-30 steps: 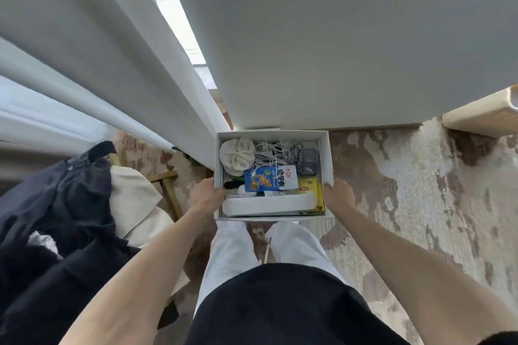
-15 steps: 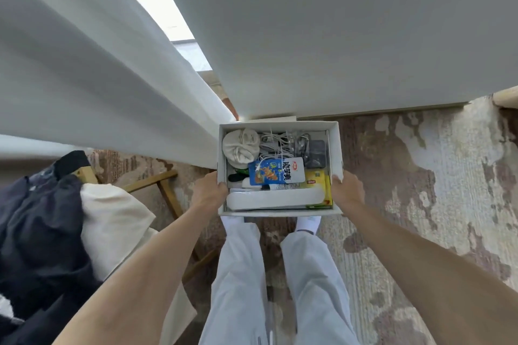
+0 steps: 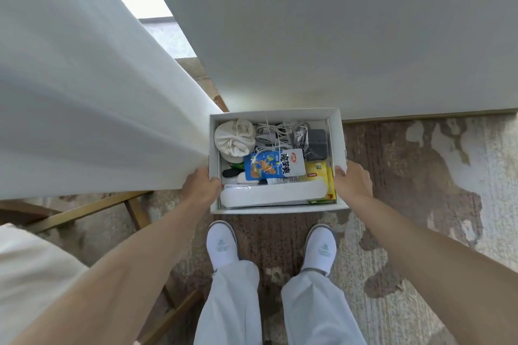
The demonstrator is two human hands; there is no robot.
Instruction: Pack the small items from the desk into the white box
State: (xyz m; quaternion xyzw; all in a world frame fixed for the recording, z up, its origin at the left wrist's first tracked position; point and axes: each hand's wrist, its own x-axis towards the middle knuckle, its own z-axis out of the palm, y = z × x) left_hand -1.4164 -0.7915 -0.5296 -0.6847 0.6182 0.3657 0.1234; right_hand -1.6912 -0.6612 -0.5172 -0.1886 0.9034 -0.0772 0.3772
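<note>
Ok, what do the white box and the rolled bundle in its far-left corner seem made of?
White box: probably matte cardboard, judging by thin, flat, folded walls. Rolled bundle: apparently soft off-white fabric, creased and gathered; exact weave unclear.

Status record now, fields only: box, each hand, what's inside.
box: white box, open top, no lid on
left hand: grips the left wall
right hand: grips the right wall
inside: rolled cloth, white cables, dark adapter, blue snack packet, yellow tea box, long white case
</note>
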